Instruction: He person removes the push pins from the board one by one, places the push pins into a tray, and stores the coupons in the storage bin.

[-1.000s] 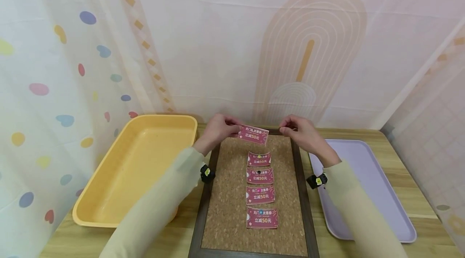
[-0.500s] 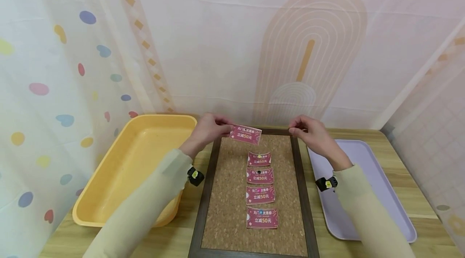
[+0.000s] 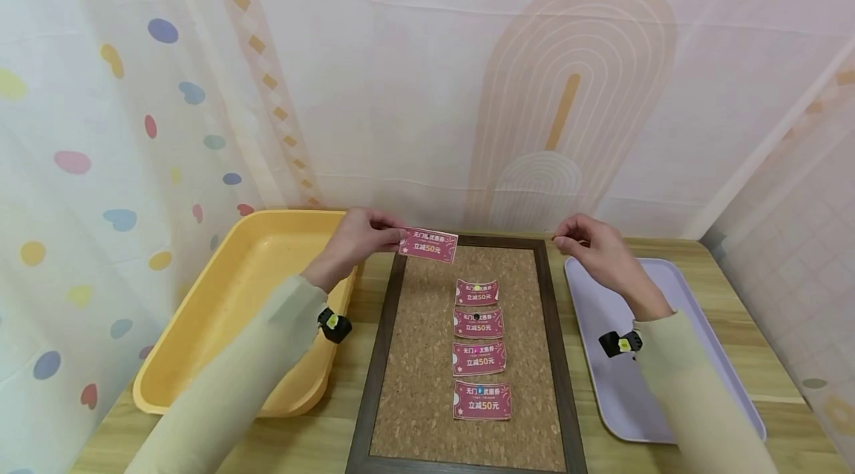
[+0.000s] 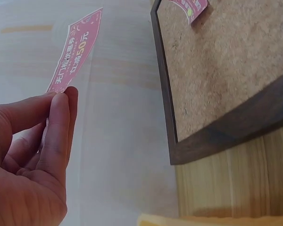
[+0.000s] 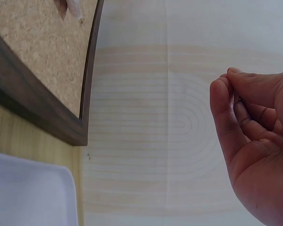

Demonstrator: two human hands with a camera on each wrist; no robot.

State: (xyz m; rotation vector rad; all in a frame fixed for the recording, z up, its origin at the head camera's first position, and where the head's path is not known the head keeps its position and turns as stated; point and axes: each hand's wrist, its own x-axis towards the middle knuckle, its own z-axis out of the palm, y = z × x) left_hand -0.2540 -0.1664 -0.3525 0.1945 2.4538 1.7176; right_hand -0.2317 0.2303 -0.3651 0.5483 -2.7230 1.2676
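Observation:
My left hand (image 3: pixel 361 238) pinches a pink paper coupon (image 3: pixel 430 245) by its left end, above the corkboard's upper left corner. The coupon curves upright from the fingertips in the left wrist view. Several like coupons, such as the lowest one (image 3: pixel 482 406), run down the corkboard (image 3: pixel 414 355) in a column, each with a coloured pushpin at its upper edge. Beyond the board's upper right corner, my right hand (image 3: pixel 591 245) presses thumb and forefinger together. A tiny dark pin-like thing shows at those fingertips; the rest of it is hidden by them.
A deep yellow tray (image 3: pixel 234 288) stands left of the board, under the left forearm. To the right, a shallow lilac tray (image 3: pixel 641 377) lies under the right forearm. The board's dark wooden frame (image 3: pixel 557 355) rests on the wooden table (image 3: pixel 755 326), before a patterned curtain (image 3: pixel 414 88).
The left hand has carried the coupon leftward from above the column. The right hand has moved right, past the frame, still pinching. The coupons on the board have not moved.

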